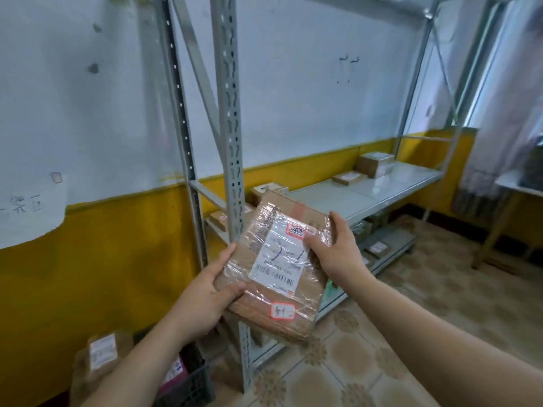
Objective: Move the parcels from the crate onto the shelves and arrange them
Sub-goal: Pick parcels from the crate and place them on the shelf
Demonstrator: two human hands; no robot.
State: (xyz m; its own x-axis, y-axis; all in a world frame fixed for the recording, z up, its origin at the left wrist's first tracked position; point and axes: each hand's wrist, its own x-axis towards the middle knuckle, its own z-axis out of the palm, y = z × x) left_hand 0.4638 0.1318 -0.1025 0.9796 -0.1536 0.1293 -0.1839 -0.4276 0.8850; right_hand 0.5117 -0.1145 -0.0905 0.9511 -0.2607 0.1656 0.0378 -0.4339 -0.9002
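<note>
I hold a flat brown cardboard parcel wrapped in clear tape, with a white shipping label and two red-edged stickers, in front of the grey metal shelf unit. My left hand grips its lower left edge. My right hand grips its upper right side, thumb on the label. The dark plastic crate sits on the floor at lower left with parcels in and beside it. The middle shelf carries several small boxes: one at the far end, a flat one, others near the upright.
A perforated grey upright stands just behind the held parcel. The lower shelf holds more parcels. A white and yellow wall runs behind. A table stands at the far right on the tiled floor.
</note>
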